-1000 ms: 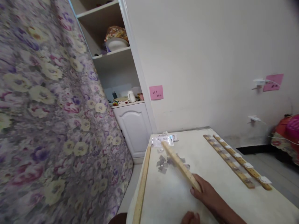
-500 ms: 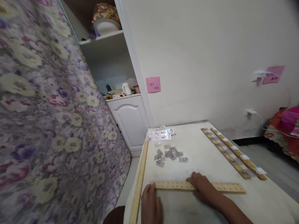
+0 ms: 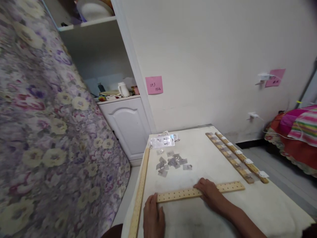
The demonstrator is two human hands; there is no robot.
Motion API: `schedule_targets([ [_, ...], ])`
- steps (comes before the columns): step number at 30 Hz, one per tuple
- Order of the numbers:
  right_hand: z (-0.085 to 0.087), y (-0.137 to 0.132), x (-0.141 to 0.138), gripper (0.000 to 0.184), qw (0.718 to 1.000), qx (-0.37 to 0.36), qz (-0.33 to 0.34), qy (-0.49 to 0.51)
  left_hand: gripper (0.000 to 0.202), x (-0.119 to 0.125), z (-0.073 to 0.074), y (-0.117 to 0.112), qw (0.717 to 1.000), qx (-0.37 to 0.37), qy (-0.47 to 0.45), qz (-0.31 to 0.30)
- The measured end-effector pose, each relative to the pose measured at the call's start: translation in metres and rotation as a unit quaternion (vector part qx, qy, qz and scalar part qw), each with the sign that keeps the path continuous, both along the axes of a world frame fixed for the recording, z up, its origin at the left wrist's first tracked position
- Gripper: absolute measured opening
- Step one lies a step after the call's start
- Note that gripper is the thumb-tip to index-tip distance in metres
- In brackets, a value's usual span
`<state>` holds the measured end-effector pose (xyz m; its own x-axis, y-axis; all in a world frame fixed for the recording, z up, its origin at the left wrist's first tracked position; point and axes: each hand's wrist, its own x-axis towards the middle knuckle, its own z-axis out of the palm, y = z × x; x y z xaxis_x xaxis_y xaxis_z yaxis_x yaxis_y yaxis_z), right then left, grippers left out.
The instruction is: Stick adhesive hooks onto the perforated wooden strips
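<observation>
A pale wooden strip with rows of small holes (image 3: 178, 195) lies across the near part of the table, tilted slightly up to the right. My left hand (image 3: 153, 216) is at its left end, fingers curled against the end and thumb lower down. Near the middle, my right hand (image 3: 208, 191) grips the strip, its fingers over the far edge; the thumb is hidden. Beyond the hands sits a loose pile of small clear packets (image 3: 174, 161), with a single packet (image 3: 187, 167) a little to its right.
A long wooden strip (image 3: 140, 195) runs along the table's left edge. Two strips bearing small packets (image 3: 230, 154) and white pieces (image 3: 239, 152) lie at the right. A clear blister pack (image 3: 162, 141) is at the back left. A flowered curtain (image 3: 56, 132) hangs at the left.
The strip between my hands has turned, its right end now farther from me. Both hands stay at it. The camera view has shifted a little to the right.
</observation>
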<state>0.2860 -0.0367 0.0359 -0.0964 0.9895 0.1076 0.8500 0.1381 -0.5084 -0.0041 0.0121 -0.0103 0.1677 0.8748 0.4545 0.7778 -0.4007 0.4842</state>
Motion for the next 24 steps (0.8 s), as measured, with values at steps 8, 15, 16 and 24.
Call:
schedule_targets([
  [8,-0.01,0.002,0.005,0.049,1.0,0.015,0.009,0.024,0.037,0.004,-0.011,0.001,0.996,0.053,-0.07,0.034],
  [15,-0.015,0.005,0.009,0.05,0.997,0.01,0.009,0.076,0.037,0.0,-0.02,0.002,0.997,0.059,-0.048,0.033],
  [16,-0.016,0.007,0.011,0.049,0.995,0.008,0.007,0.102,0.038,-0.001,-0.022,0.003,0.997,0.061,-0.042,0.031],
  [24,-0.017,0.063,0.02,0.024,0.959,0.055,-0.167,0.224,0.036,-0.001,-0.022,0.005,0.993,0.078,-0.086,0.028],
])
